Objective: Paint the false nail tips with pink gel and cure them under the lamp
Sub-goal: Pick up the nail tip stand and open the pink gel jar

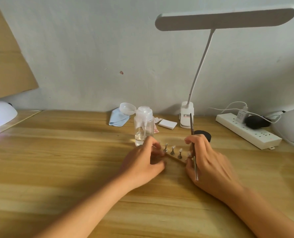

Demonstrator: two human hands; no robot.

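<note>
A narrow wooden holder bar (174,158) lies on the wooden table (74,152) between my hands, carrying several small metal stands topped with pale false nail tips (172,148). My left hand (145,162) grips the bar's left end with curled fingers. My right hand (206,162) touches the right end and holds a thin metal-handled brush (193,145) that points up and away. A small black jar (203,133) sits just behind my right hand. A white curing lamp (0,114), glowing violet, stands at the far left.
A clear pump bottle (143,127) stands right behind my left hand. Behind it lie a blue cloth (117,119) and white pads (167,124). A clip-on desk lamp (187,115) stands by the wall. A power strip (246,131) and another white device (292,124) sit right.
</note>
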